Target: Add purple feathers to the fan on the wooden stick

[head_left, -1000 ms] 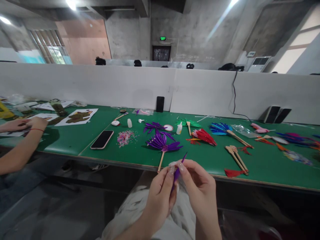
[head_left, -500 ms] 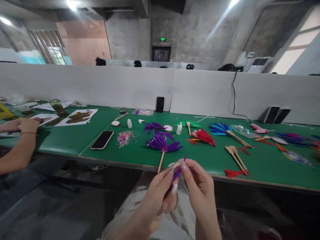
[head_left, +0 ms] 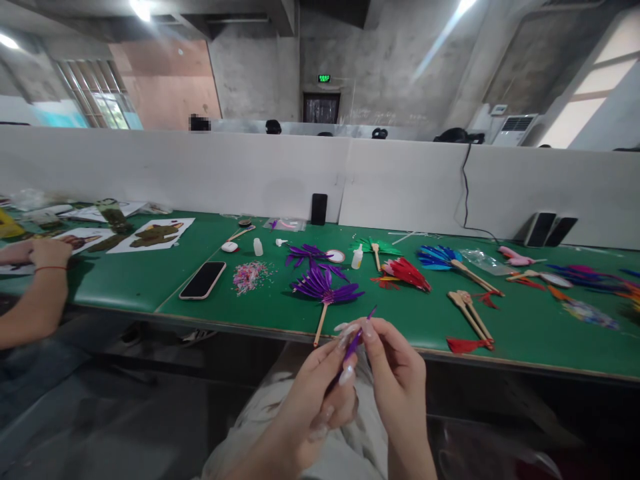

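Between the two hands, over the lap in front of the table's near edge, is a slender, pointed purple feather (head_left: pixel 353 345), tilted with its tip up and toward the right. The left hand (head_left: pixel 320 383) has its fingers closed around the feather's lower part, while the right hand (head_left: pixel 396 363) pinches it near the tip with thumb and finger, so the two hands nearly meet. Just beyond them, on the long green table (head_left: pixel 280 313), lies a fan of purple feathers with a pale wooden handle (head_left: pixel 326 293), its handle end close to the near edge. Loose purple feathers (head_left: pixel 306 253) lie behind that fan, beside a small round white dish (head_left: pixel 335 256) and a small clear dropper bottle (head_left: pixel 357 257). Left of the fan are a scattered pile of pink and multicoloured bits (head_left: pixel 250 277) and a black-screened phone (head_left: pixel 203 280). Toward the right lie a bundle of red feathers (head_left: pixel 406 273) and a blue feather fan with a wooden handle (head_left: pixel 443 258).
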The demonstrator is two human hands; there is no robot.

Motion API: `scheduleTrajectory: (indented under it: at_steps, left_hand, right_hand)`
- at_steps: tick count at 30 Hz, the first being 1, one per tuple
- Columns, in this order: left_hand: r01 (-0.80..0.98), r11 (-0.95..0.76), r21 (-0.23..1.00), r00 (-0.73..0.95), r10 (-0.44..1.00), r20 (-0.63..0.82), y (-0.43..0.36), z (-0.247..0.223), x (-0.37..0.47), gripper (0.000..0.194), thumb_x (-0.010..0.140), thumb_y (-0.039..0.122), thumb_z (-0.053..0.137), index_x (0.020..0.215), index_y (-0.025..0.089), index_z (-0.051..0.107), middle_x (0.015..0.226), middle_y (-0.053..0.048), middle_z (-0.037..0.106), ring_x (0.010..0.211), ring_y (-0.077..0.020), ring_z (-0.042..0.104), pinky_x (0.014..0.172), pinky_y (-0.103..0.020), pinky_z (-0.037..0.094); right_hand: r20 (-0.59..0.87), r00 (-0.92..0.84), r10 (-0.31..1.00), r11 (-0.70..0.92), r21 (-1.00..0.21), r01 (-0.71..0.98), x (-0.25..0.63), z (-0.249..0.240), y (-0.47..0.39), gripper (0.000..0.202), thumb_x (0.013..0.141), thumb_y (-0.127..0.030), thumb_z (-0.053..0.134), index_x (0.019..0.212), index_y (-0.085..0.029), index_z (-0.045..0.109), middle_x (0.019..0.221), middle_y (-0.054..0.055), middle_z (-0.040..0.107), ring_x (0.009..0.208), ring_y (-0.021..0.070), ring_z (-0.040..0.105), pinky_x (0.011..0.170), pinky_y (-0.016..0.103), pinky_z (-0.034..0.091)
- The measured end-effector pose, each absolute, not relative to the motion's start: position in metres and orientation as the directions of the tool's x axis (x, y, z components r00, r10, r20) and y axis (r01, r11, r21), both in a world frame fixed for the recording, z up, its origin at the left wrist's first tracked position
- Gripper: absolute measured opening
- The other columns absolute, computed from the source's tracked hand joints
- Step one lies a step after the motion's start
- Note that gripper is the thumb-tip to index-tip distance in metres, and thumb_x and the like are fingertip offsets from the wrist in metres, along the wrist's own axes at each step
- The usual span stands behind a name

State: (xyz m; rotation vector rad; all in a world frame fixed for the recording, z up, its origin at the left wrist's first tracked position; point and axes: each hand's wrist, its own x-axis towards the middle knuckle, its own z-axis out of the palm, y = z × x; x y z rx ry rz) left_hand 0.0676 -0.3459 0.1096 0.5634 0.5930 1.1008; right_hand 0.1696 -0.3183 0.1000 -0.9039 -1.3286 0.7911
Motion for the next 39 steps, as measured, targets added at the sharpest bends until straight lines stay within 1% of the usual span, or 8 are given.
scheduleTrajectory:
  at_steps: [5,10,14,23,29,31,35,39]
  left_hand:
    - [-0.652,0.358,0.668,0.328,0.928,-0.178,-0.3442,0.1114,0.0664,0.043,0.07,0.05,0.073,0.069,0.017,0.045,0.031,0.014,0.028,0.026,0.0004,0.011,0.036,-0.018,0.007]
    - [-0.632,0.375,0.678,0.343,0.92,-0.189,-0.3451,0.1089,0.0656,0.044,0.071,0.052,0.071,0.068,0.017,0.045,0.031,0.014,0.028,0.025,0.0003,0.013,0.037,-0.019,0.008]
    - [-0.625,0.367,0.689,0.364,0.918,-0.158,-0.346,0.1073,0.0661,0.044,0.074,0.054,0.067,0.067,0.017,0.044,0.03,0.014,0.026,0.025,-0.0003,0.013,0.038,-0.021,0.008]
    - [-0.645,0.387,0.659,0.395,0.907,-0.146,-0.3459,0.1099,0.066,0.041,0.076,0.049,0.067,0.066,0.017,0.045,0.031,0.014,0.028,0.025,-0.0005,0.011,0.038,-0.022,0.006]
    - [-0.64,0.391,0.662,0.401,0.904,-0.147,-0.3449,0.1086,0.0629,0.041,0.078,0.049,0.066,0.066,0.017,0.044,0.031,0.014,0.026,0.025,-0.0003,0.012,0.037,-0.021,0.008]
    - [-0.644,0.381,0.663,0.387,0.91,-0.146,-0.3451,0.1075,0.063,0.04,0.078,0.049,0.066,0.067,0.017,0.045,0.031,0.014,0.025,0.025,-0.0003,0.012,0.037,-0.02,0.009]
    - [-0.652,0.372,0.661,0.362,0.918,-0.16,-0.3455,0.1067,0.0645,0.042,0.073,0.05,0.07,0.068,0.017,0.044,0.031,0.014,0.027,0.025,0.0,0.011,0.037,-0.019,0.008]
    - [-0.643,0.359,0.676,0.328,0.927,-0.18,-0.3454,0.1088,0.066,0.045,0.07,0.052,0.072,0.067,0.017,0.044,0.031,0.014,0.028,0.025,0.0003,0.013,0.038,-0.019,0.008]
  right_hand:
    - [0.473,0.085,0.877,0.469,-0.881,0.069,0.1728,0.1005,-0.3167,0.009,0.082,-0.024,0.063,0.077,-0.02,0.068,0.074,0.002,0.07,0.067,0.0146,0.065,0.062,0.022,0.053]
    - [0.5,0.092,0.861,0.493,-0.866,0.088,0.1746,0.0966,-0.3158,0.01,0.085,-0.023,0.06,0.078,-0.02,0.067,0.074,0.0,0.069,0.066,0.0117,0.063,0.062,0.018,0.051]
    - [0.516,0.089,0.852,0.511,-0.856,0.075,0.1731,0.0952,-0.3164,0.012,0.088,-0.023,0.056,0.08,-0.021,0.066,0.072,-0.002,0.067,0.066,0.0096,0.062,0.063,0.015,0.05]
    - [0.547,0.082,0.833,0.541,-0.837,0.082,0.1686,0.0967,-0.317,0.014,0.09,-0.022,0.052,0.083,-0.022,0.064,0.071,-0.004,0.064,0.066,0.0074,0.061,0.063,0.011,0.049]
    - [0.552,0.077,0.83,0.548,-0.834,0.064,0.1696,0.0989,-0.3159,0.021,0.093,-0.021,0.048,0.083,-0.024,0.065,0.074,-0.004,0.069,0.067,0.0064,0.063,0.064,0.01,0.049]
    - [0.543,0.077,0.836,0.54,-0.84,0.049,0.1708,0.0996,-0.3162,0.019,0.092,-0.022,0.05,0.082,-0.024,0.066,0.074,-0.004,0.07,0.068,0.0068,0.064,0.065,0.01,0.05]
    - [0.5,0.081,0.862,0.5,-0.866,0.024,0.1711,0.1002,-0.3163,0.008,0.085,-0.021,0.06,0.082,-0.024,0.068,0.076,-0.004,0.071,0.068,0.0078,0.065,0.064,0.011,0.052]
    - [0.522,0.112,0.846,0.52,-0.853,0.05,0.1709,0.1008,-0.3147,0.009,0.083,-0.019,0.061,0.08,-0.023,0.068,0.073,-0.004,0.071,0.064,0.0074,0.065,0.062,0.01,0.051]
